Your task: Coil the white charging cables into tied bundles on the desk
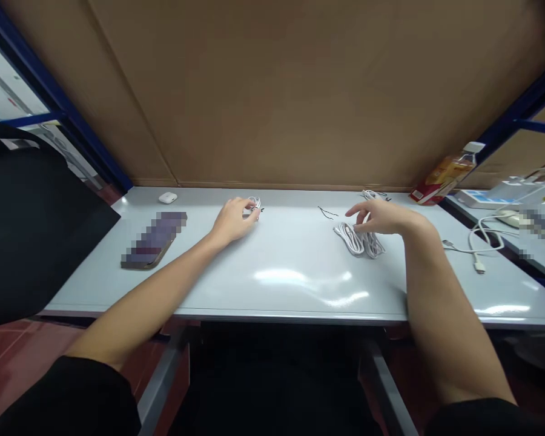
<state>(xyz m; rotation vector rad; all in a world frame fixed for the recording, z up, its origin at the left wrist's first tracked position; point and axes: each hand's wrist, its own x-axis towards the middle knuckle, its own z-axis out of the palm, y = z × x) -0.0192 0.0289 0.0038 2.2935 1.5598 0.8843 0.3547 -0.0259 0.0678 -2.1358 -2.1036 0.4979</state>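
My left hand point(234, 219) is at the back middle of the desk, its thumb and fingers closed around a small coiled white cable point(255, 201) with a dark tie on it. The fingers hide part of that coil. Over on the right, my right hand point(378, 216) has its fingers apart and holds nothing. It hovers beside and partly over two coiled bundles of white cable point(352, 239). A few thin black twist ties point(327, 212) lie left of its fingertips. Behind this hand, another white cable coil point(371, 194) rests near the back panel.
A phone point(154, 241) and a white earbud case point(168, 198) lie on the left of the desk point(272, 297). At the back right stands a drink bottle point(449, 175). A loose white cable point(479, 263) trails at the right. A black chair back point(31, 224) overlaps the left edge.
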